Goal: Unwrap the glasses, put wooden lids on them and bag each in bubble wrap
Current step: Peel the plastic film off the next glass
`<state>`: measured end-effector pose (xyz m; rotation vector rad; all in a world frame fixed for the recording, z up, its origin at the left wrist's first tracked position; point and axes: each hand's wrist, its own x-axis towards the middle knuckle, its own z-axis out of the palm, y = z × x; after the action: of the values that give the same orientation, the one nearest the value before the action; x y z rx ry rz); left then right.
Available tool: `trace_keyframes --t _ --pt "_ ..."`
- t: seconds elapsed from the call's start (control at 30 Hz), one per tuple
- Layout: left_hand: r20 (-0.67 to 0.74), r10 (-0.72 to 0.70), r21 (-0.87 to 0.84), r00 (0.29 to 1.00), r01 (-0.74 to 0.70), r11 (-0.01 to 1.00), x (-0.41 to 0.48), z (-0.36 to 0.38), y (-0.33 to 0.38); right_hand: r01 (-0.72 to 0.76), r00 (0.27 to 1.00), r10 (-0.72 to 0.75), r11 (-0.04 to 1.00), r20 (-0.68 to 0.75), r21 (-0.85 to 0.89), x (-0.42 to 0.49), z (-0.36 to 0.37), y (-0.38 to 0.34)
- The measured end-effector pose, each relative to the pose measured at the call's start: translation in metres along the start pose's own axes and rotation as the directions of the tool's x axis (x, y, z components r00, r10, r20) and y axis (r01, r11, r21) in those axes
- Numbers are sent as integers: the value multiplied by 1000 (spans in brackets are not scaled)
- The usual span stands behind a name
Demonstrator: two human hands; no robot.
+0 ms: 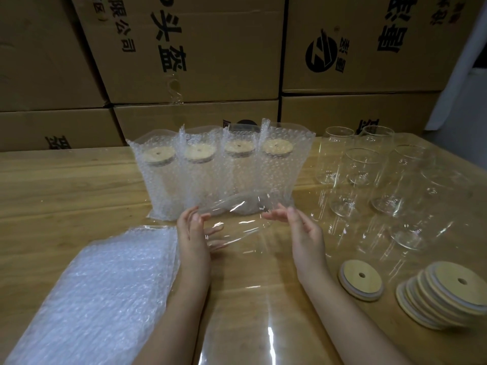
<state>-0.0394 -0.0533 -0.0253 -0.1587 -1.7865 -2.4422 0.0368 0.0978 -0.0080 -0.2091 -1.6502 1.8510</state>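
A clear glass (238,223) lies on its side in the air between my hands, just above the table. My left hand (193,233) grips one end, its fingers showing through the glass. My right hand (300,229) pinches the other end with thumb and fingertips. Behind it, several lidded glasses in bubble-wrap bags (218,169) stand in a row. Several bare glasses (369,169) stand at the right. A single wooden lid (361,280) lies near my right forearm, beside a fanned stack of lids (442,293). A pile of flat bubble-wrap bags (100,285) lies at the left.
Stacked cardboard boxes (189,48) form a wall along the far edge of the wooden table (52,196). A clear plastic film (250,325) lies on the table between my forearms.
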Motion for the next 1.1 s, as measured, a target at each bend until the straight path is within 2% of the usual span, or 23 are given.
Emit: trace_keyframes --t 0.1,0.2,0.33,0.53,0.63,0.77,0.83,0.87,0.93,1.0,1.07,1.1 --pt "-14 -42 -91 999 40 995 -1 -1 0 18 1000 -19 998 -3 -55 2 -5 5" --pt "-47 -107 -157 993 98 983 0 0 0 24 998 -20 997 63 -67 0 -3 11" --pt "-3 -64 -94 998 63 994 -4 2 4 -24 988 24 1000 152 -4 -1 2 11" --pt "157 11 34 987 -16 999 -13 7 5 -125 983 124 992 132 3 2 -1 10" --pt "212 30 70 977 -46 996 -16 8 4 -112 986 110 994 125 13 3 -3 7" --pt "219 19 84 975 -38 996 -15 9 3 3 990 7 997 141 -72 -2 -6 5" --pt "216 -15 52 976 3 999 -15 9 3 126 983 -103 980 153 -154 -5 -7 3" --pt "220 -43 41 975 35 999 -14 9 2 233 965 -200 951 169 -206 -6 -7 2" --pt "243 -157 15 957 158 987 -12 7 3 499 864 -435 808 254 -315 -7 -9 2" --pt "291 -288 3 912 300 954 -10 5 4 680 733 -583 642 351 -354 -8 -10 3" --pt "336 -334 3 881 354 935 -7 3 5 743 669 -641 556 376 -372 -9 -10 5" --pt "340 -324 -8 883 347 938 -6 2 4 740 672 -642 551 370 -386 -8 -9 6"
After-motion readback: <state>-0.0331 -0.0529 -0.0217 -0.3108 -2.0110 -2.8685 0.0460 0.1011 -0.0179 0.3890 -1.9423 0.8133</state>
